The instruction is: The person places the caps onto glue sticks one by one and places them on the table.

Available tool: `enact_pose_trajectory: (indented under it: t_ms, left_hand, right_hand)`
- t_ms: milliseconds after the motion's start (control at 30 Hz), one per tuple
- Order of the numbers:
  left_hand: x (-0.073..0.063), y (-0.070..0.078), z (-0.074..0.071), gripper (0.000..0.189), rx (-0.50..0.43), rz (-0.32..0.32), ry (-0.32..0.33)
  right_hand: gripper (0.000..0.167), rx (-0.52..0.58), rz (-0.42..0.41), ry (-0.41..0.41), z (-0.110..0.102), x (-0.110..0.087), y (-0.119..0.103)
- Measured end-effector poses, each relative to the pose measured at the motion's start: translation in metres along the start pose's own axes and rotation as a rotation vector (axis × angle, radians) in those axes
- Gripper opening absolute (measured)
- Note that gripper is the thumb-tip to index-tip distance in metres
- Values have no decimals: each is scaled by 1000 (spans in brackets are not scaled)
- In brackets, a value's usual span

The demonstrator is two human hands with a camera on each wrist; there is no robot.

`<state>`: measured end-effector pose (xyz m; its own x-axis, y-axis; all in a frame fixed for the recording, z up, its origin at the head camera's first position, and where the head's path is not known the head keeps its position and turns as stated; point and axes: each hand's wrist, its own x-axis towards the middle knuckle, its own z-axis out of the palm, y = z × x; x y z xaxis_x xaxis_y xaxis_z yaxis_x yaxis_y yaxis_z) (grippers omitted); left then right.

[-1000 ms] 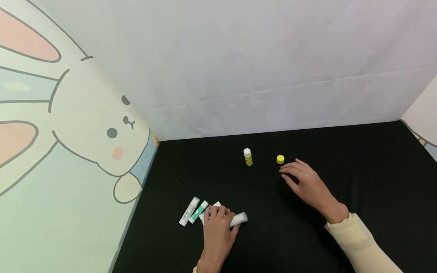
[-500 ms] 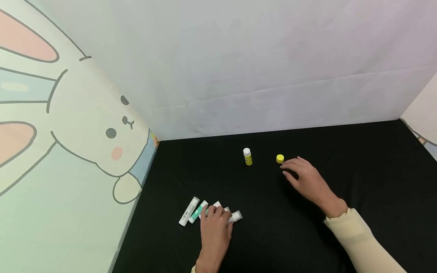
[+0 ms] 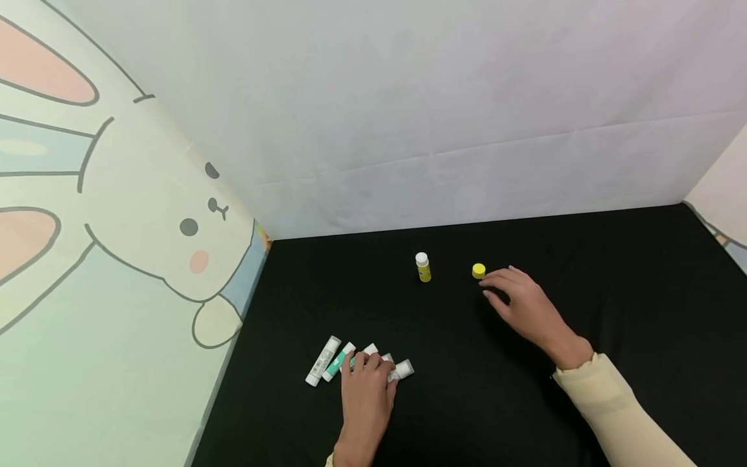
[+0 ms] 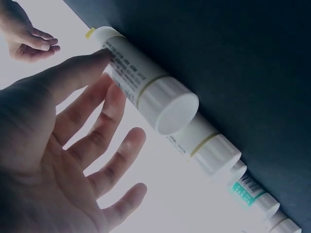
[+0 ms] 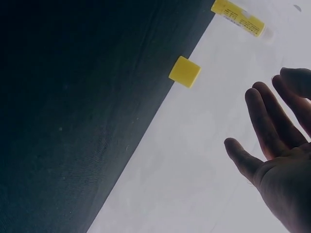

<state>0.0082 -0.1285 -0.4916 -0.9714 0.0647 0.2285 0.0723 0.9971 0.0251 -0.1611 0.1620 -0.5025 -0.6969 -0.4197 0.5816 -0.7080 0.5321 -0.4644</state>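
Note:
In the head view, my left hand [image 3: 366, 399] is over the right end of a row of tubes lying on the black cloth. Its thumb and fingertips pinch a white glue stick [image 4: 141, 80] by the far end, as the left wrist view shows. Beside it lie another white glue stick [image 4: 214, 145], a green-and-white one [image 3: 340, 362] and a white one [image 3: 323, 361] at the left; my hand partly covers the row. My right hand [image 3: 528, 311] hovers with loosely bent fingers, holding nothing, close to a small yellow cap [image 3: 478, 271].
A yellow glue stick [image 3: 423, 267] with a white top stands upright left of the yellow cap. Black cloth [image 3: 642, 279] covers the table. A pale curtain [image 3: 467, 117] rises behind, and a rabbit-printed panel [image 3: 134, 214] stands at the left.
My left hand has moved slightly left with the white glue stick, bringing it against the row. My right hand has shifted only a little.

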Motion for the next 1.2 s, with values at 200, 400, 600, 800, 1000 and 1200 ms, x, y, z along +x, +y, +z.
enact_pose_trajectory:
  t_ms: [200, 400, 600, 800, 1000, 1200]
  left_hand:
    - [-2, -2, 0, 25, -7, -1, 20]
    - [-2, -3, 0, 26, -19, -5, 40]
    - [0, -1, -2, 23, -38, -8, 42]
    - [9, 5, -4, 21, -67, -20, 62]
    - [22, 11, -6, 21, -115, -38, 53]
    - [34, 15, -7, 23, -147, -52, 102]
  right_hand:
    - [29, 1, 32, -12, -1, 1, 3]
    - [28, 1, 52, -19, -2, 3, 6]
    - [30, 11, 63, -18, -2, 5, 8]
    - [30, 8, 84, -20, -2, 7, 11]
    - [31, -1, 111, -36, -1, 9, 14]
    - [36, -13, 112, -39, 0, 10, 17]
